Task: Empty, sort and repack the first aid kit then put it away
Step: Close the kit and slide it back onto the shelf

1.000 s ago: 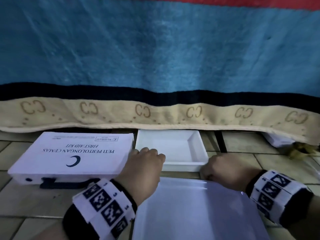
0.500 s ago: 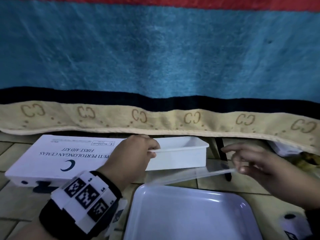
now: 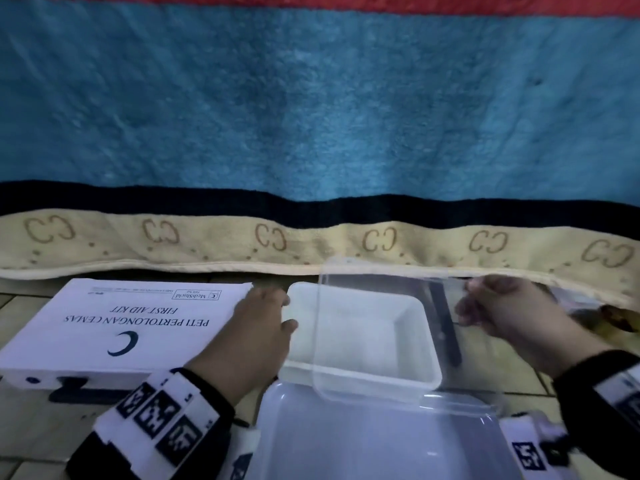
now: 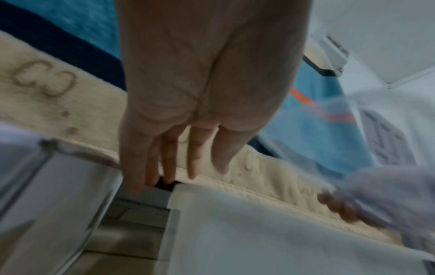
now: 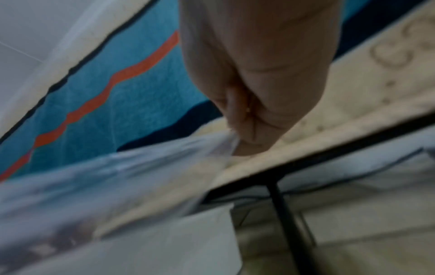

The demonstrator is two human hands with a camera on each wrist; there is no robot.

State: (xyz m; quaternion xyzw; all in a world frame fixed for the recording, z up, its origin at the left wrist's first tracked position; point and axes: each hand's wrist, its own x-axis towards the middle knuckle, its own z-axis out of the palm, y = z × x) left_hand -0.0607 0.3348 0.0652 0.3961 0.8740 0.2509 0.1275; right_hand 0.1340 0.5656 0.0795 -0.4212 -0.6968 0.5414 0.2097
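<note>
The right hand [image 3: 512, 320] pinches the right edge of a clear lid [image 3: 377, 327], held tilted above the white tub [image 3: 360, 341]. The left hand [image 3: 252, 337], fingers straight, rests at the tub's left rim. Just left lies the first aid kit [image 3: 131, 323], closed, long axis left to right, print upside down. Only the left wrist view shows fingertips [image 4: 190, 167] in the gap between kit and tub. A tray [image 3: 346, 445] is cut off below; both wrist views are blurred.

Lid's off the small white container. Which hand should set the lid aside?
Right. The right hand already pinches the clear lid by its edge, raised over the small white container. The left hand rests at the container's left rim, probably steadying it.
</note>
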